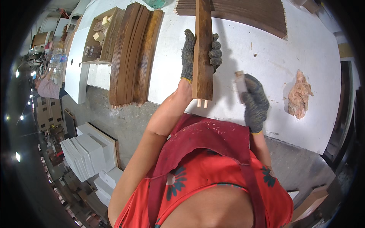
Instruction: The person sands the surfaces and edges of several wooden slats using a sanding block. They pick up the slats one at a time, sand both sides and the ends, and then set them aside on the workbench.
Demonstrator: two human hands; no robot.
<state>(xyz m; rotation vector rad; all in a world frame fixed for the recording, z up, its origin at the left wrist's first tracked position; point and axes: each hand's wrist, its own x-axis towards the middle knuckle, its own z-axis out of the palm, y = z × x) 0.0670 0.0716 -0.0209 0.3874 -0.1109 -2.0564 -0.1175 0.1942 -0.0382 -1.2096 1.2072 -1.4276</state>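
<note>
My left hand, in a dark grey knitted glove, grips a long brown wooden board from beneath, thumb on one side and fingers curled round the other. Two pale dowels stick out of the board's near end, close to my apron. To the right of the board, apart from it, my right hand in a matching glove is closed on a small pale flat block. The block is slightly blurred, so its exact kind does not show.
Brown boards with dowel ends are grouped on the white table at left, beside a box of small blocks. More brown boards lie at the far side. A crumpled rag lies right. White panels are stacked lower left.
</note>
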